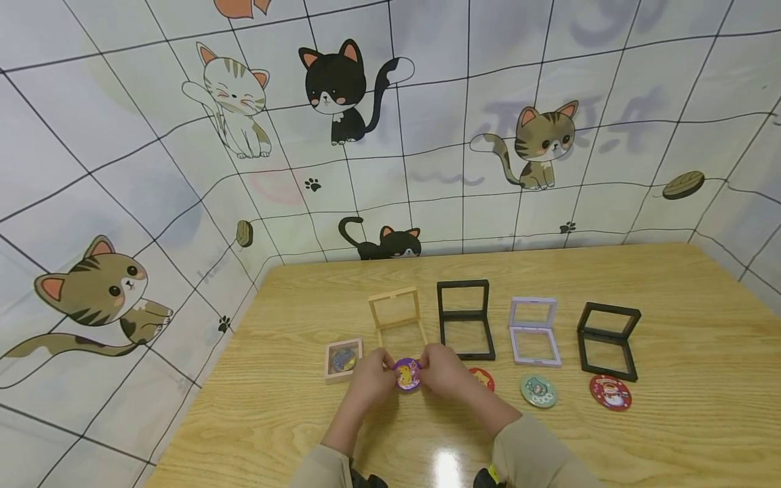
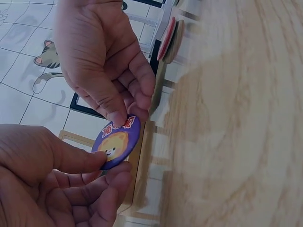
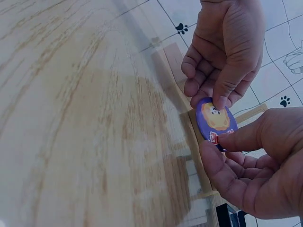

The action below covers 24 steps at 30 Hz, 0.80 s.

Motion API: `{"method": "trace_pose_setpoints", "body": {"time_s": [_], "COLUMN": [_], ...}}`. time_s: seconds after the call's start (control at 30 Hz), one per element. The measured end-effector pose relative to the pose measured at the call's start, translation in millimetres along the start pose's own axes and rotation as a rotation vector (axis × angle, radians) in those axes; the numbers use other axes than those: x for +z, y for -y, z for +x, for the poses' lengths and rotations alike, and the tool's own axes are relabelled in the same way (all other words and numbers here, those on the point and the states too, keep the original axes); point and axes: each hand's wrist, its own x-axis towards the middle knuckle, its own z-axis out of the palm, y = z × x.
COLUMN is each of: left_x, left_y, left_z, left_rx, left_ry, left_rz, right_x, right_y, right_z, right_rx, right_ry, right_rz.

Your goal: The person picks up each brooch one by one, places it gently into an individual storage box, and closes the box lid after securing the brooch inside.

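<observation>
Head view: the round purple badge (image 1: 407,374) is held between both hands, in front of the tan hinged frame (image 1: 393,293) on the wooden table (image 1: 244,420). Left edge is pinched by the left hand (image 1: 373,376), right edge by the right hand (image 1: 444,371). The pale pink frame (image 1: 329,362), with a bluish round badge (image 1: 344,360) inside, is seen just left of the left hand. To the right, the tall black frame (image 1: 464,316), the lilac frame (image 1: 533,329) and the small black frame (image 1: 607,333) are stood in a row, all opened up. Nearer the person, the plain red badge (image 1: 484,378) is partly covered by the right hand; the green badge (image 1: 539,391) and the patterned red badge (image 1: 611,392) are laid by the lilac and small black frames. Table is backed by a cat-print backdrop (image 1: 433,149).

Left wrist view: badge is shown tilted, gripped by both thumbs on its printed face, fingers behind. An orange animal face and red lettering are printed on it.

Right wrist view: same two-handed pinch is shown, badge tilted near the tan frame's edge; whether they touch cannot be told.
</observation>
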Motion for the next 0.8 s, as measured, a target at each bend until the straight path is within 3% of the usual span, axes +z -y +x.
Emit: {"method": "trace_pose_setpoints", "body": {"time_s": [0.2,0.4,0.8], "left_x": [-0.5,-1.0,2.2], "left_y": [-2.2,-3.4,-1.2], "left_z": [2.5,3.4,11.3], "left_rx": [-0.031,-0.044,-0.082], "left_ry": [-0.007,-0.050,-0.100], "left_rz": [-0.057,-0.045,-0.047], "right_x": [-1.3,-2.5,-2.2], "right_y": [0.7,1.9,4.9], "right_z": [3.6,3.9,6.7], "right_rx": [0.039,0.033,0.044], "right_ry": [0.006,-0.017,-0.052], "right_rz": [0.111,0.170,0.164]}}
